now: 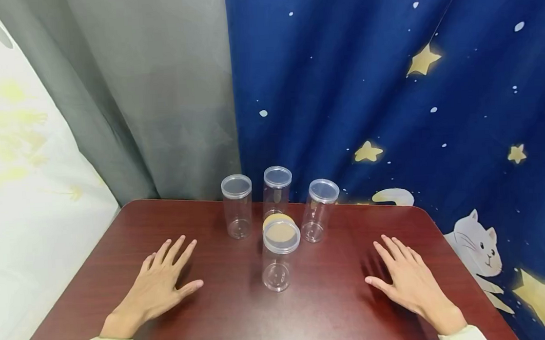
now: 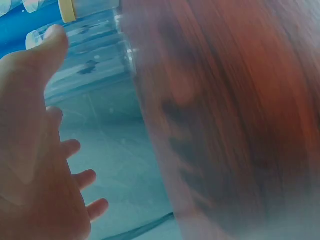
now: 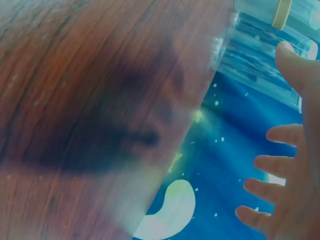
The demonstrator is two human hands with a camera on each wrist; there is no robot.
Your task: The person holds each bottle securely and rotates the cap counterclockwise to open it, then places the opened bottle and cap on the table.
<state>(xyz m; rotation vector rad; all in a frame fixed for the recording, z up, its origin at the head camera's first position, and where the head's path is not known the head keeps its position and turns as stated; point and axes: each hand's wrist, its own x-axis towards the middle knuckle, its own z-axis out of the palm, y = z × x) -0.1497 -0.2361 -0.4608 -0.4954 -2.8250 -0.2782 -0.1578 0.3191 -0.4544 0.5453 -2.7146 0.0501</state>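
Observation:
Several clear, lidded plastic jars stand upright around the middle of the table. The front jar [image 1: 278,272] is nearest me, between my hands. Right behind it shows a yellow lid [image 1: 277,219], its lower part hidden by the front jar. Farther back are a left jar [image 1: 238,213], a back jar [image 1: 277,194] and a right jar [image 1: 318,214]. My left hand [image 1: 160,289], fingers spread, is palm down left of the jars, its shadow below it. On the other side my right hand [image 1: 410,283] is likewise spread and holds nothing. Both hands are apart from the jars.
The dark red wooden table [image 1: 206,322] has rounded far corners. Behind it hang a grey curtain [image 1: 167,93] and a blue curtain [image 1: 323,85] with stars and a white cat. White patterned fabric [image 1: 24,203] hangs along the left.

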